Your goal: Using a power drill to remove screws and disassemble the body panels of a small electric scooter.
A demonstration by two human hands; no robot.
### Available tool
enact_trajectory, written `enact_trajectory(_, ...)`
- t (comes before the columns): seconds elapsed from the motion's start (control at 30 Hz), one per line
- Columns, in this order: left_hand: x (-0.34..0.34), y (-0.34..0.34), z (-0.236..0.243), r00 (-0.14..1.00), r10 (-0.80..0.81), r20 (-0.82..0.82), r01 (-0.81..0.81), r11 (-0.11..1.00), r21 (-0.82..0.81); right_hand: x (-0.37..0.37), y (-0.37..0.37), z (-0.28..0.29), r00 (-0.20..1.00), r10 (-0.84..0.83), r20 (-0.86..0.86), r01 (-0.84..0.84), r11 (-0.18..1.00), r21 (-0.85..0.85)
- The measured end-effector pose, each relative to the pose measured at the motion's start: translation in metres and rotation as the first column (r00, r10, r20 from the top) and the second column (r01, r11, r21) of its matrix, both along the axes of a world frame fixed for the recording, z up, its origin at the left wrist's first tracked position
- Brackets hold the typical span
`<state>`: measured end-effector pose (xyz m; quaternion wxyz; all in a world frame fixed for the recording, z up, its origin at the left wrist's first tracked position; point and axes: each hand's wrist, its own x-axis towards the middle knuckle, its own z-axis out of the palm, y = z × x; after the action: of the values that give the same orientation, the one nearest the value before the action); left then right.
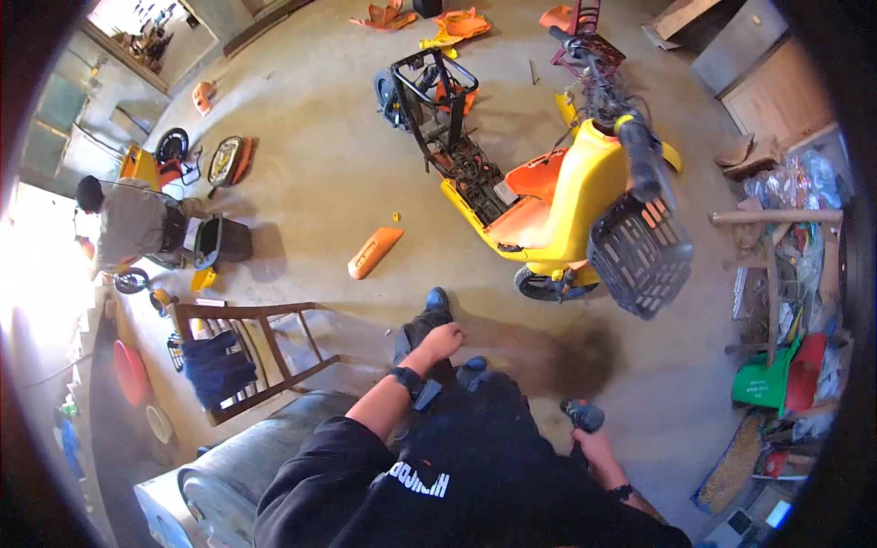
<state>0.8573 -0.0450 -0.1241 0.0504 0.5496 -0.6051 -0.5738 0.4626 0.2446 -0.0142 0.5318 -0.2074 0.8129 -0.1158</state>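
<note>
My right hand point(596, 451) grips a dark cordless drill point(583, 416) low at my right side, its head pointing forward. In front of my body is my left hand point(443, 342), its fingers curled loosely together; nothing shows in it. Ahead to the right stands a partly stripped yellow scooter point(585, 196), its rear frame point(438, 119) bare and black. A dark plastic basket point(642, 251) is fixed at its front. On the floor ahead of my feet lies an orange body panel point(375, 253), apart from both hands.
At left, a wooden chair frame point(265, 320) bears dark blue cloth point(217, 367), near a large grey drum point(274, 447). Another person point(132, 219) bends beside scooter parts and a black bin point(222, 240). A green container point(766, 379) and clutter line the right wall. Orange panels point(457, 26) lie far ahead.
</note>
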Motion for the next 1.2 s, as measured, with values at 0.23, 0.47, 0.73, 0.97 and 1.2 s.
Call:
enact_trajectory(0.23, -0.082, -0.086, -0.159, 0.980, -0.136, -0.142, 0.144, 0.988, 0.049, 0.024, -0.111, -0.068, 0.988, 0.047, 0.146, -0.021, 0.983, -0.180)
enact_trajectory(0.47, -0.116, -0.235, -0.310, 0.934, 0.273, 0.231, -0.215, 0.945, -0.245, 0.066, -0.274, -0.210, 0.975, -0.044, 0.219, 0.091, 0.973, -0.211)
enact_trajectory(0.73, -0.235, -0.200, -0.389, 0.126, 0.951, -0.282, -0.209, 0.303, 0.930, 0.053, -0.298, -0.269, 0.977, 0.117, 0.180, -0.059, 0.953, -0.299)
enact_trajectory(0.97, -0.244, -0.215, -0.387, 0.004, 0.984, -0.177, -0.562, 0.149, 0.814, 0.046, -0.278, -0.336, 0.999, 0.043, 0.002, -0.039, 0.918, -0.394)
enact_trajectory(1.2, -0.230, -0.186, -0.372, -0.110, 0.951, -0.289, -0.518, 0.193, 0.833, 0.051, -0.281, -0.365, 0.986, -0.090, 0.138, 0.145, 0.869, -0.474)
